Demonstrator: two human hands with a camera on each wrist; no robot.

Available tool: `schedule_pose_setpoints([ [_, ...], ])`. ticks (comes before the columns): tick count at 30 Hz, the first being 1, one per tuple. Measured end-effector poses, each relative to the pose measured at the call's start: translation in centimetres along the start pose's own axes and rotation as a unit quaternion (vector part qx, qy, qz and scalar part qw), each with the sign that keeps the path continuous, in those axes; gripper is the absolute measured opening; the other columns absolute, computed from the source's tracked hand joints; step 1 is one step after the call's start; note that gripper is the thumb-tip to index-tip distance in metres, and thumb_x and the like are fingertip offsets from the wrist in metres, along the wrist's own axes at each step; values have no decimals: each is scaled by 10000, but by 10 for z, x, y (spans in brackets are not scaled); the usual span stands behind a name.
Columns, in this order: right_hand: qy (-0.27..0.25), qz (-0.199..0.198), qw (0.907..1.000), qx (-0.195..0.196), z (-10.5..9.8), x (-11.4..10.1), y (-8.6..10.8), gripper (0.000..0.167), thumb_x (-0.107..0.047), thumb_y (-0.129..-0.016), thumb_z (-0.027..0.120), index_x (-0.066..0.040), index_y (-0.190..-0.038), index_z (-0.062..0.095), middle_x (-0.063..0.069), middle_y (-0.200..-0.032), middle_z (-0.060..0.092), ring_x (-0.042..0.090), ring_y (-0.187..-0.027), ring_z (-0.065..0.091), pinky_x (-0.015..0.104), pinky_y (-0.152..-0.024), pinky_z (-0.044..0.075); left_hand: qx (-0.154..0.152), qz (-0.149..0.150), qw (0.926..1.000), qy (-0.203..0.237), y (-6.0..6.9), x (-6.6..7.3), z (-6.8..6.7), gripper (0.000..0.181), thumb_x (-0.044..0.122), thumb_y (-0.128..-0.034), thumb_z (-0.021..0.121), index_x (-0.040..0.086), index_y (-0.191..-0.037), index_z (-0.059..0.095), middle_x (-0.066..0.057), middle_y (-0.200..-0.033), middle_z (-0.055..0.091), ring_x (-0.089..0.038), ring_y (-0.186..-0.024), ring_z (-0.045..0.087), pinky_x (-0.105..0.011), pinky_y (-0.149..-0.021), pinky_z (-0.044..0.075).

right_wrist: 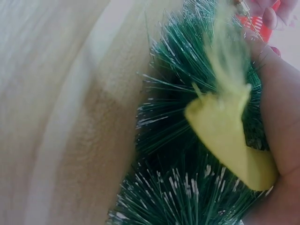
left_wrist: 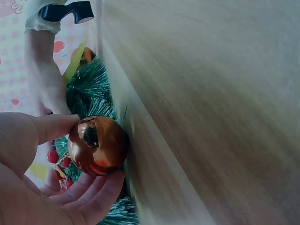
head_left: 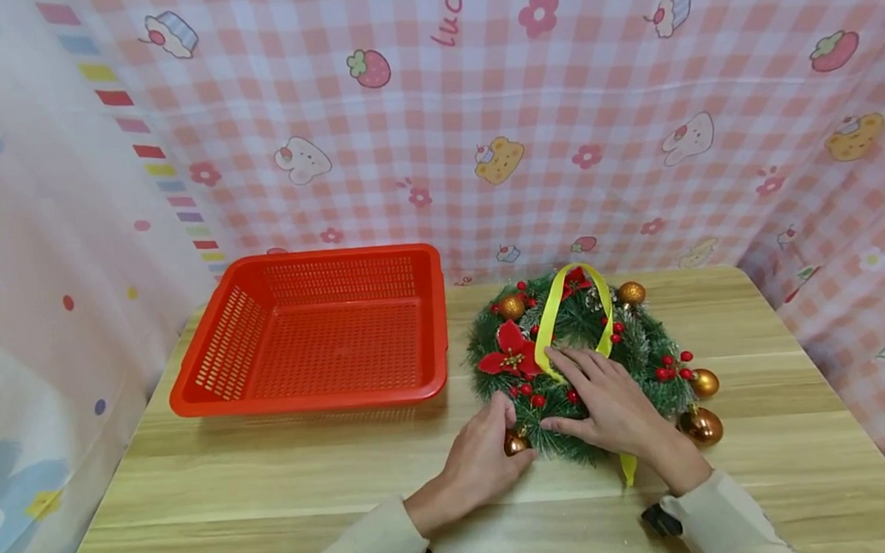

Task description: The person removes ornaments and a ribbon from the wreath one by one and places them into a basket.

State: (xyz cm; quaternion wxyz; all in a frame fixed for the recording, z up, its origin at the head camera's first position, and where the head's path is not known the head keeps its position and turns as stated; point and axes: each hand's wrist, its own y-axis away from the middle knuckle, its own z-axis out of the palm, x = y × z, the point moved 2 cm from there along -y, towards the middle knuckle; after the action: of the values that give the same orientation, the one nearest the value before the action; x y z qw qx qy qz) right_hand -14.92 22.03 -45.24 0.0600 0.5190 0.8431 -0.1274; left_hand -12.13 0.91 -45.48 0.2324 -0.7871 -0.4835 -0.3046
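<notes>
A green Christmas wreath (head_left: 639, 351) lies on the wooden table, trimmed with red poinsettias, red berries and copper baubles. At its near left edge my left hand (head_left: 476, 454) holds a shiny copper bauble (left_wrist: 97, 146); the left wrist view shows the thumb and fingers on opposite sides of it. My right hand (head_left: 607, 400) rests on the wreath's near right part with its fingers extended, the fingertips by a yellow ribbon (head_left: 545, 338). That ribbon stands up in a loop over the wreath's middle, and one end hangs past the near edge. The right palm is hidden.
An orange-red plastic basket (head_left: 435, 385) with nothing in it stands left of the wreath. Other copper baubles (head_left: 701, 426) sit along the wreath's right side. Behind the table (head_left: 273, 486) hangs a pink checked cloth (head_left: 435, 143).
</notes>
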Motion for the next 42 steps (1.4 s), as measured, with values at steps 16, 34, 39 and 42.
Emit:
schedule_pose_setpoints([
  [16, -18, 10, 10000, -29, -1, 1, 1, 970, -673, -827, 652, -162, -1567, 288, 174, -1507, 421, 405, -1360, 397, 646, -1032, 351, -199, -469, 9805, 1896, 0, 1, -10, 307, 145, -857, 755, 135, -997, 482, 40, -955, 648, -88, -895, 633, -265, -812, 502],
  [34, 16, 8, 10000, -94, -1, 0, 0, 936, -634, -850, 656, -162, -1567, 282, 154, -1508, 424, 405, -1359, 398, 645, -1027, 358, -380, -429, 9611, 2703, -4, 12, -14, 267, 176, -890, 725, 118, -1026, 503, 25, -970, 681, -103, -938, 647, -259, -777, 510],
  [39, 30, -1, 10000, -76, 0, 0, 0, 933, -623, -850, 666, -159, -1565, 287, 150, -1505, 428, 406, -1355, 402, 645, -1023, 360, -459, -463, 9584, 2778, -3, 14, -14, 273, 171, -889, 730, 127, -1039, 506, 23, -978, 671, -98, -931, 635, -238, -726, 502],
  [42, 33, -30, 10000, -45, 0, 1, 1, 932, -624, -850, 664, -159, -1565, 287, 149, -1499, 434, 402, -1347, 409, 644, -1017, 365, -515, -466, 9578, 2789, -3, 16, -14, 276, 168, -886, 732, 130, -1043, 509, 22, -989, 666, -88, -937, 633, -232, -725, 501],
])
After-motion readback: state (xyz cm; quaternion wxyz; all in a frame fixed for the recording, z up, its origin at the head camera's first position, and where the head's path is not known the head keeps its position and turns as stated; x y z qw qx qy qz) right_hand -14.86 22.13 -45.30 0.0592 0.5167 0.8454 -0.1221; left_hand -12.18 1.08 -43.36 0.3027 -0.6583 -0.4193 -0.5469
